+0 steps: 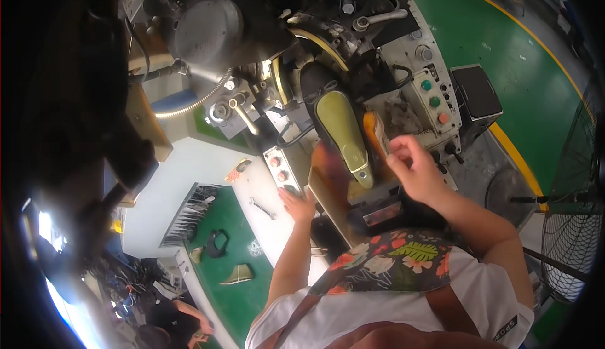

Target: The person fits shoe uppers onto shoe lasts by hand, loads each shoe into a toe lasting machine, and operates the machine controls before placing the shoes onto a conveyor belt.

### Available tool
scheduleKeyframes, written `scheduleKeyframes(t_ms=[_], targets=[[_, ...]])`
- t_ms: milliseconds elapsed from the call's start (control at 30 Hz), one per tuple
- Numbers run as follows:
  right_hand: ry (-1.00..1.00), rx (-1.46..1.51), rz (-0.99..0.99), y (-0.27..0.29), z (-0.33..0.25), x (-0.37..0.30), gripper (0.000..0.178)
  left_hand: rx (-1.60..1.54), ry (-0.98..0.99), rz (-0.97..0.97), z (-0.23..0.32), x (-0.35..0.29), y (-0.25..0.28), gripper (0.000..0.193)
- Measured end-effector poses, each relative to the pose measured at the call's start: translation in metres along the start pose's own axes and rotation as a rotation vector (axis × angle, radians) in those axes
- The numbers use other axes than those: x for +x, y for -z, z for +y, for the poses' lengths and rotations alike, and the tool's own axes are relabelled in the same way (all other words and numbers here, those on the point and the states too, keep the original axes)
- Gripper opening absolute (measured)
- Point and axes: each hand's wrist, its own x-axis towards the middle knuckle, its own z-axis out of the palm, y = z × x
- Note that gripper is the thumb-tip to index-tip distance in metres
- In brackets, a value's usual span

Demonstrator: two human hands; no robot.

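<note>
A sole-shaped olive-green shoe last (341, 125), bottom up, sits in the machine with its toe end inside a black shoe upper (317, 79). Its heel end, with a round hole, points toward me. My left hand (297, 205) lies at the left button panel (275, 163), fingers stretched out over a dark button. Beside the heel end, my right hand (413, 167) has its fingers bent in a pinch at the edge of an orange and grey strip (376, 131). Whether the fingertips grip this strip or something smaller, I cannot make out.
Curved yellowish bands (320, 45) and metal levers (244, 116) surround the toe. The right panel (435, 100) carries green and red buttons. A wrench (262, 208) lies on the white surface. A wire-mesh fan guard (561, 242) stands right; another person (176, 324) is at lower left.
</note>
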Motion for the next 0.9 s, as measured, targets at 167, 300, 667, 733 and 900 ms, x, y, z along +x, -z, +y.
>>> scheduleKeyframes(t_ms=[167, 300, 667, 733, 900], targets=[[0.086, -0.011, 0.036, -0.004, 0.011, 0.001, 0.026, -0.030, -0.090, 0.080, -0.001, 0.003, -0.003, 0.108], [0.084, -0.029, 0.040, -0.002, 0.009, 0.000, 0.024, -0.027, -0.281, 0.238, 0.012, 0.027, 0.013, 0.105], [0.098, -0.039, 0.044, 0.001, 0.011, -0.001, 0.021, 0.006, -0.228, -0.066, 0.041, 0.067, 0.041, 0.114], [0.111, -0.029, 0.030, 0.000, 0.009, 0.000, 0.021, 0.048, -0.228, -0.016, 0.030, 0.072, 0.038, 0.122], [0.118, -0.041, 0.010, -0.002, 0.010, 0.000, 0.020, 0.092, -0.299, 0.158, 0.014, 0.060, 0.018, 0.124]])
